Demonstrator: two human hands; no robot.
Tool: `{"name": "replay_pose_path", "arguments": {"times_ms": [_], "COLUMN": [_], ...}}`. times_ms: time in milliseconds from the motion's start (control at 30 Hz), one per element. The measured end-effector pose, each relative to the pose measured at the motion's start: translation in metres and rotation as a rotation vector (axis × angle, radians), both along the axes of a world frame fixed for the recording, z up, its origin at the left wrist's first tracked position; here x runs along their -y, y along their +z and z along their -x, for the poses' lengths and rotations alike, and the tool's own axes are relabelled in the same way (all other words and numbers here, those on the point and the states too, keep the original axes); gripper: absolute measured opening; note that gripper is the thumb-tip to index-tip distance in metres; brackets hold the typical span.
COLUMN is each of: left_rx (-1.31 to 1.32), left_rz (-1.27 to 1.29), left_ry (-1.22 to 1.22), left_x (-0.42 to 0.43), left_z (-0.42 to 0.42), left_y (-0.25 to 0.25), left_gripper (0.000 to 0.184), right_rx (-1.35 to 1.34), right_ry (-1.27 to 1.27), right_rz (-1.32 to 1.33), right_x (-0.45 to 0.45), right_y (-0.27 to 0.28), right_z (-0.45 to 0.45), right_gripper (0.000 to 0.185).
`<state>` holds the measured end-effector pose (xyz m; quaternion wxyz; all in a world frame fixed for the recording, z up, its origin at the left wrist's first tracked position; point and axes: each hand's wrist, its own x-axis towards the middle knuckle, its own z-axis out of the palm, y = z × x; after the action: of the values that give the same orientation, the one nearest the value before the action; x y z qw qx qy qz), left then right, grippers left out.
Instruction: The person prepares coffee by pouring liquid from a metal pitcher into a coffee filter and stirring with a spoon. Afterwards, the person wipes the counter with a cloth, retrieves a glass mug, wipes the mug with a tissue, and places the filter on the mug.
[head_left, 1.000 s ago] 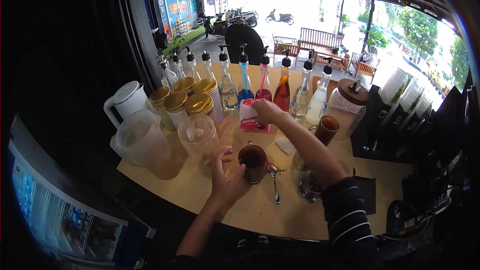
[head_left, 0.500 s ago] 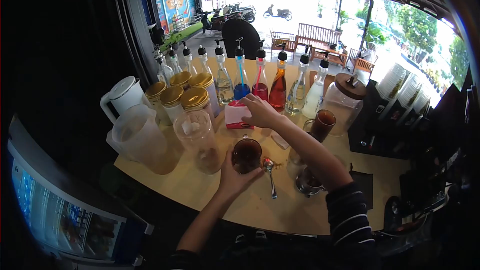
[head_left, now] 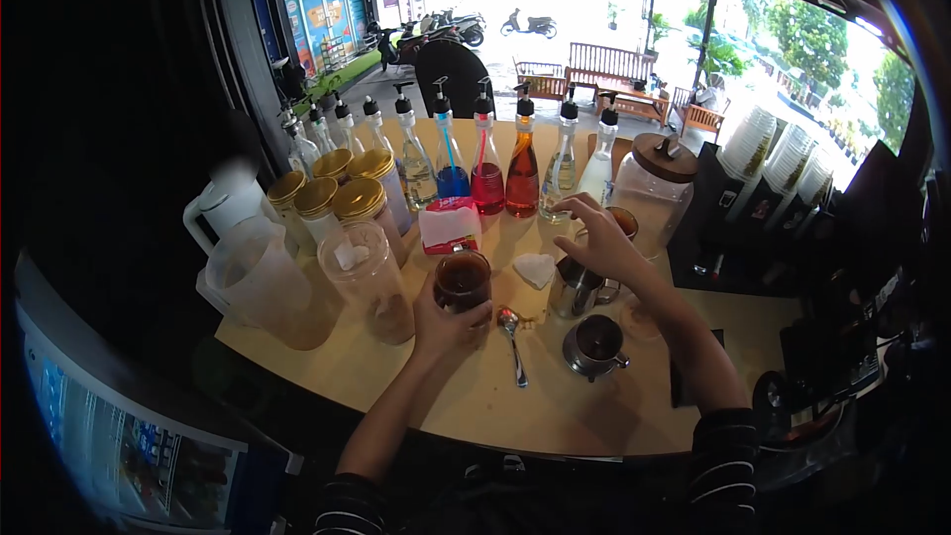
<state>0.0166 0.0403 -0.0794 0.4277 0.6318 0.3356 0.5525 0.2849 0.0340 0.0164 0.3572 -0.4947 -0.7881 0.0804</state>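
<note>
My left hand (head_left: 451,322) is closed round a glass mug (head_left: 464,282) of dark brown drink, near the middle of the counter. Above a metal pitcher (head_left: 573,289), my right hand (head_left: 602,246) hovers with thumb and fingers apart and nothing visible in it. Partly behind those fingers stands a second glass mug (head_left: 624,222) of brown drink. A metal cup (head_left: 596,339) with dark contents sits in front of the pitcher. Between the hands lie a spoon (head_left: 514,349) by a small brown spill, and a folded white tissue (head_left: 535,269). A pink-and-white tissue pack (head_left: 450,228) stands behind the held mug.
Several pump bottles (head_left: 485,178) of syrup line the counter's back edge. Gold-lidded jars (head_left: 359,200), a clear plastic jar (head_left: 365,277) and a frosted pitcher (head_left: 263,277) crowd the left. A wooden-lidded jar (head_left: 649,188) and stacked cups (head_left: 748,144) are at right.
My right hand has moved from the tissue pack rightward to above the metal pitcher. My left hand still holds the mug, now tilted slightly differently. The camera view has shifted a little.
</note>
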Motion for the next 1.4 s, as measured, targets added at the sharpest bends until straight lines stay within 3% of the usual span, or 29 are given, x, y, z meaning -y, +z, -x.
{"name": "replay_pose_path", "arguments": {"times_ms": [133,200,367,567,800,867,1400], "left_rx": [-0.07,-0.026,-0.05,-0.055,-0.158,-0.149,-0.127], "left_rz": [-0.058,-0.073,-0.152,-0.157,-0.089,-0.094,-0.14], "left_ry": [0.003,0.003,-0.001,0.065,0.08,0.079,0.083], "left_x": [-0.025,-0.034,-0.054,-0.087,-0.104,-0.11,-0.128], "left_z": [-0.012,-0.024,-0.054,-0.094,-0.129,-0.137,-0.16], "left_y": [0.009,0.019,0.041,0.034,0.027,0.022,-0.01], "left_gripper": [0.073,0.07,0.064,0.068,0.074,0.075,0.069], "right_rx": [-0.064,-0.11,-0.052,-0.161,-0.298,-0.398,-0.39], "right_ry": [-0.133,-0.287,-0.315,-0.431,-0.539,-0.466,-0.419], "right_rz": [0.016,0.165,-0.185,-0.046,-0.005,0.076,-0.08], "right_x": [0.017,0.026,0.017,0.014,0.001,-0.002,-0.029], "right_y": [0.009,0.019,-0.013,-0.048,-0.069,-0.075,-0.072], "right_z": [-0.013,-0.016,-0.053,-0.078,-0.078,-0.081,-0.069], "right_gripper": [0.038,0.038,0.044,0.078,0.098,0.103,0.104]}}
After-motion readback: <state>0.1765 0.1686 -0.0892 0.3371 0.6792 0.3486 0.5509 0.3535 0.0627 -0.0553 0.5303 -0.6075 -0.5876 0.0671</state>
